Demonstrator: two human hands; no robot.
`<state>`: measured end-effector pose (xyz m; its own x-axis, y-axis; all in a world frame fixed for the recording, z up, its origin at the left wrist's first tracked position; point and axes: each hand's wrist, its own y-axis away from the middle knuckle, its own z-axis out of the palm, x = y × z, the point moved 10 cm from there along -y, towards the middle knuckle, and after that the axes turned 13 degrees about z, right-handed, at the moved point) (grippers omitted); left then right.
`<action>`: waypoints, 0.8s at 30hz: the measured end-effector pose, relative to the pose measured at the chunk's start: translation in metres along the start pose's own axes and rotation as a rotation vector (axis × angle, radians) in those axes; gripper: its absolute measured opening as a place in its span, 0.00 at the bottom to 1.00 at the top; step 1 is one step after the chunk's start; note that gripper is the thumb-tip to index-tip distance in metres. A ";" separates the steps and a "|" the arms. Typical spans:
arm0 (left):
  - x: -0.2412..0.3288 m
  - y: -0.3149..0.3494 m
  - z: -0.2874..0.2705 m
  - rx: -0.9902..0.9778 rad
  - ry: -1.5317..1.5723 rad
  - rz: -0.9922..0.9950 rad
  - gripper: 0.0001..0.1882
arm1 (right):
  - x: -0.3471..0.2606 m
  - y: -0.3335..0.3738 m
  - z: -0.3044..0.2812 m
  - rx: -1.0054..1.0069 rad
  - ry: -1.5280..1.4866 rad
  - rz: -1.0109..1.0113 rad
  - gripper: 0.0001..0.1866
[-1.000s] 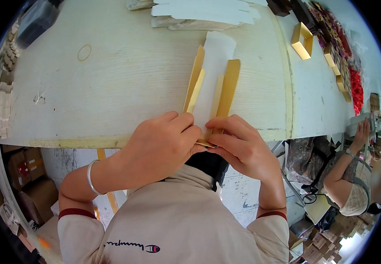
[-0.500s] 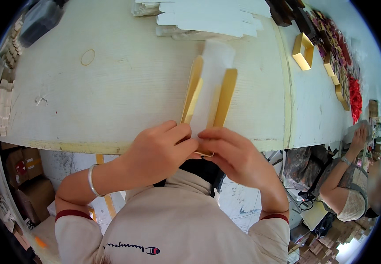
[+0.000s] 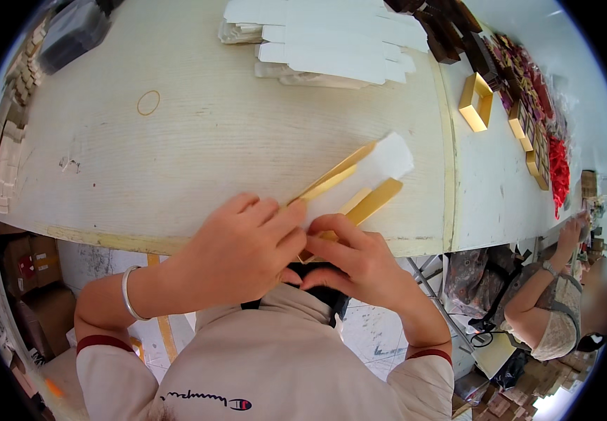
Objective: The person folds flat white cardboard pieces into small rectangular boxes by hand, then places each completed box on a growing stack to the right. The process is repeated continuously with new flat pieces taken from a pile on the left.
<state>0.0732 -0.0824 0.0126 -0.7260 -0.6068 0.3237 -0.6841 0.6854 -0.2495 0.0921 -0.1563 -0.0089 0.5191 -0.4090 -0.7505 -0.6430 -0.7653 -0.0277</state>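
At the table, left hand and right hand grip a gold carton, fingers hiding its end.

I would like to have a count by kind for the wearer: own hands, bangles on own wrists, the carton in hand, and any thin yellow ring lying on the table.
Hands (left hand, right hand): 2
Bangle: 1
Carton: 1
Ring: 1
Total: 5

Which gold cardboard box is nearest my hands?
The open-ended, white-bottomed gold box: left hand and right hand touch it; other gold boxes sit farther right.
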 end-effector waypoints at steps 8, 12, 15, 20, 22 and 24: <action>-0.022 0.008 -0.009 -0.066 -0.158 0.109 0.11 | 0.019 0.010 -0.053 0.233 0.423 -0.062 0.15; -0.012 0.000 -0.019 0.017 -0.464 0.076 0.11 | 0.006 0.019 -0.024 0.401 0.275 -0.048 0.14; 0.014 0.006 -0.007 0.142 -0.364 0.066 0.19 | -0.009 0.013 -0.013 0.319 0.038 0.086 0.18; 0.000 0.017 -0.012 0.213 -0.174 0.111 0.17 | -0.015 0.020 -0.047 0.308 0.376 -0.093 0.27; -0.007 0.017 -0.012 0.202 -0.121 0.112 0.18 | -0.003 0.008 -0.034 0.140 0.495 -0.133 0.25; -0.013 0.016 -0.016 0.183 -0.072 0.095 0.18 | 0.002 0.001 -0.019 0.001 0.566 -0.200 0.22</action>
<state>0.0729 -0.0573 0.0195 -0.7862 -0.5749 0.2267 -0.6094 0.6602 -0.4390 0.1031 -0.1671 0.0024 0.8492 -0.4584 -0.2621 -0.5023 -0.8544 -0.1330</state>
